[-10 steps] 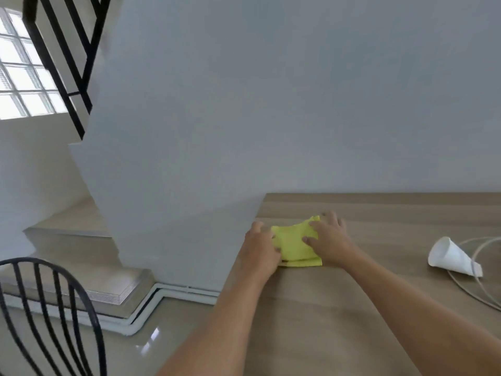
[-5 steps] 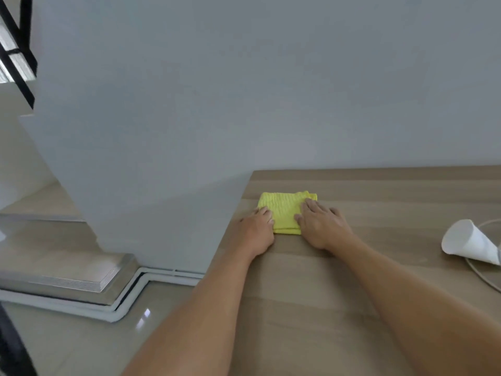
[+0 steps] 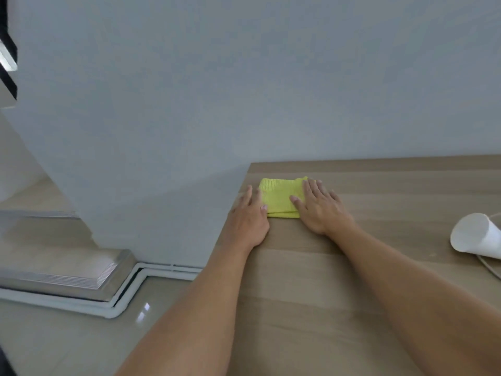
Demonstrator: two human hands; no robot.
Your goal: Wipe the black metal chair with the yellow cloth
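The yellow cloth (image 3: 280, 195) lies folded flat on the wooden table (image 3: 325, 294), close to the table's left edge and near the wall. My left hand (image 3: 249, 215) rests flat on the table, its fingertips touching the cloth's left side. My right hand (image 3: 320, 207) lies flat with its fingers spread over the cloth's right part, pressing it down. Neither hand grips the cloth. The black metal chair is out of view, apart from perhaps a dark sliver at the bottom left corner.
A white cone-shaped object (image 3: 474, 234) lies on its side at the table's right, with a thin pale cable (image 3: 488, 267) looping beside it. Left of the table are the tiled floor (image 3: 81, 335), a stair step (image 3: 67, 270) and a black railing (image 3: 8, 50).
The view swung right, so the chair at the lower left dropped out of sight. My hands flattened the cloth into a neat fold; my right hand now lies flat on it.
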